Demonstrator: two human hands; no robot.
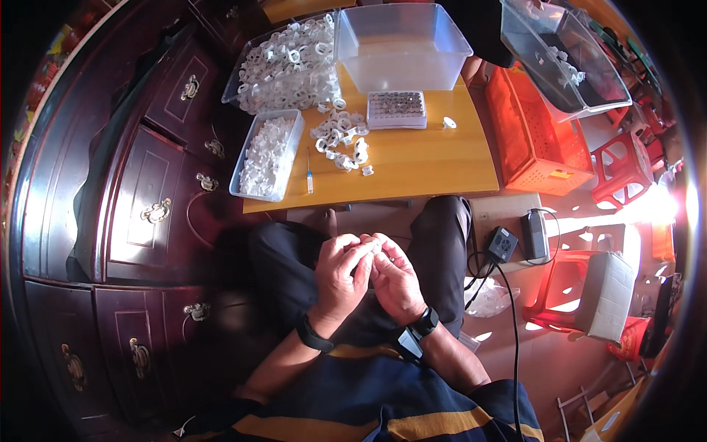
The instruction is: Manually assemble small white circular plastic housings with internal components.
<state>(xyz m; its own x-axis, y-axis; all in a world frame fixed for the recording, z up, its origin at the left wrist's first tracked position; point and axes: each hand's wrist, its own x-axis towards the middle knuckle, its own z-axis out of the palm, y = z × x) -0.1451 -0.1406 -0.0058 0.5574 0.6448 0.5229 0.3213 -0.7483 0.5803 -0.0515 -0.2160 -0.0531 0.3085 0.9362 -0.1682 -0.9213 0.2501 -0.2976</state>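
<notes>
My left hand (340,274) and my right hand (395,280) meet above my lap, fingertips pinched together. Whatever sits between them is mostly covered by the fingers and too small to name. Just beyond, on the yellow table (442,171), lies a loose group of white ring-shaped plastic parts (340,132). A small white piece (367,170) rests at the near end of that group. To its left lies a thin screwdriver (309,180) with a blue-and-clear handle, pointing away from me. One round white part (449,123) stands apart on the right.
A tub of clear pieces (266,158), a large bin of white rings (287,70), an empty clear bin (403,55) and a box of small metallic parts (397,110) stand on the table. Right are an orange crate (549,169), a black power adapter (502,244) with cables; left, dark cabinets (140,214).
</notes>
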